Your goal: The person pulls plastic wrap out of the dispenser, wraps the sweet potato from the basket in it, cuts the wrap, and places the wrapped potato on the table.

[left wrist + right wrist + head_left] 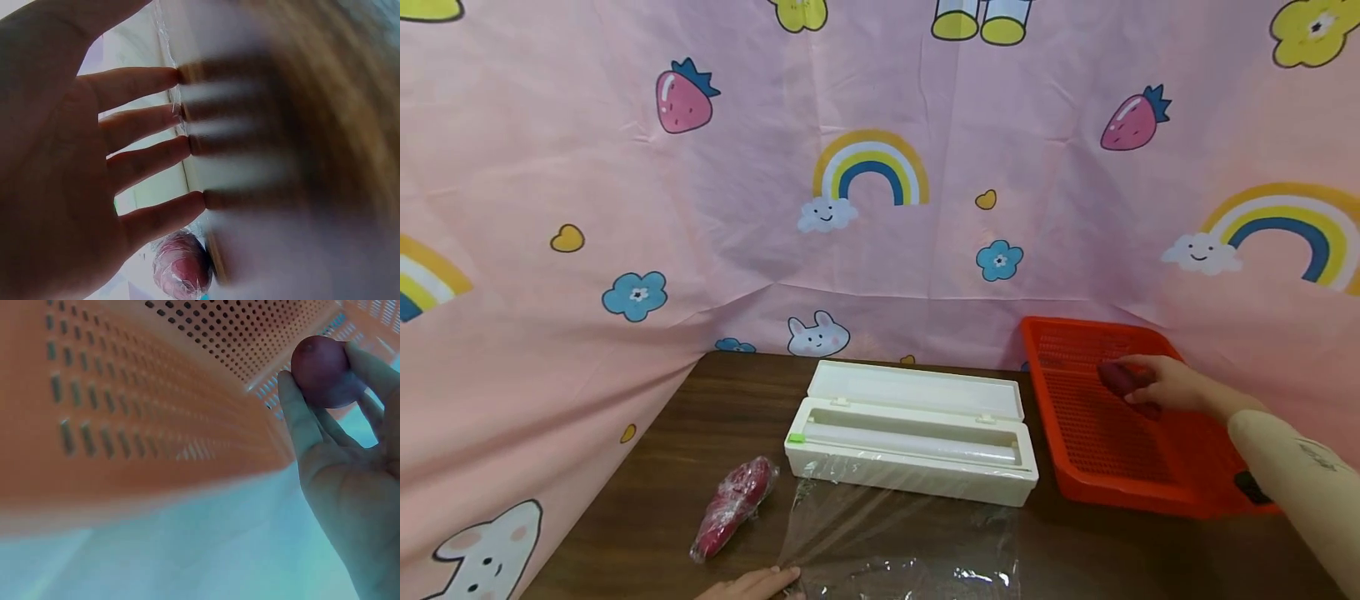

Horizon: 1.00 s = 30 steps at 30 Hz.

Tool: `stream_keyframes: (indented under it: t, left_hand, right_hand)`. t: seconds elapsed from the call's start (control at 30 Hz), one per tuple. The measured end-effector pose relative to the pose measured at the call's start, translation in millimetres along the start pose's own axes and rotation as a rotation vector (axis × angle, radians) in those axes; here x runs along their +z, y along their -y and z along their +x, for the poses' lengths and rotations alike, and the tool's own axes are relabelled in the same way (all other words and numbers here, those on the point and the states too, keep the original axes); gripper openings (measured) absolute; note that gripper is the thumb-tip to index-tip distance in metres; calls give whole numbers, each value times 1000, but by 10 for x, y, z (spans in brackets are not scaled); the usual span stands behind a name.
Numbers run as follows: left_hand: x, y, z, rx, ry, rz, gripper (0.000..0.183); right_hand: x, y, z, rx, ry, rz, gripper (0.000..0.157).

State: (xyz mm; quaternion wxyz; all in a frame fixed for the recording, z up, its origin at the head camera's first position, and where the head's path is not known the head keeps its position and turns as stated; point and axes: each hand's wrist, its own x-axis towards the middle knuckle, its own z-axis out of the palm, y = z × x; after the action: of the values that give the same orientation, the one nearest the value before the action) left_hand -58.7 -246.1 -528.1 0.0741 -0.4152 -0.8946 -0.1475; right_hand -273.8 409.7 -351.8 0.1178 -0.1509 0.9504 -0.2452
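Note:
My right hand point(1168, 383) grips a reddish-purple sweet potato point(1118, 379) over the orange-red plastic basket point(1075, 487). In the right wrist view, thumb and fingers close around the sweet potato point(320, 370). At the bottom edge of the head view, my left hand point(752, 586) touches a sheet of cling film point(902, 533) with its fingertips. Its fingers look straight and spread in the left wrist view. The film runs from a roll point(910, 442) in the white dispenser box point(917, 483), whose lid point(917, 390) is up. A film-wrapped sweet potato point(733, 507) lies left of the box.
The brown wooden table point(722, 408) meets a pink patterned cloth point(880, 267) at its back and sides. The box's green slider point(797, 437) sits at its left end. A small dark object point(1253, 487) shows beside my right forearm.

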Motion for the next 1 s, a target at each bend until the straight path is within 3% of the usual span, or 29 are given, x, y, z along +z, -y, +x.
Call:
stream_keyframes:
  t: [0.1, 0.2, 0.3, 0.6, 0.83, 1.0]
  left_hand:
    - [-93, 34, -1, 152, -3, 71, 45]
    - [-157, 42, 19, 208, 50, 87, 45]
    - [-210, 10, 41, 185, 134, 91, 48]
    - [-411, -235, 82, 56, 178, 149, 63]
    - [-527, -367, 114, -37, 216, 137, 76]
    - [-472, -362, 100, -62, 218, 99, 79]
  right_hand:
    - [-43, 66, -136, -3, -37, -6, 67]
    - [-85, 147, -301, -19, -75, -23, 67]
    - [-108, 253, -494, -47, -98, -33, 68]
    - [-85, 700, -1067, -101, -161, 4, 71]
    - [172, 1156, -1277, -177, -258, -88, 68]
    - [458, 1530, -1355, -277, -260, -34, 66]
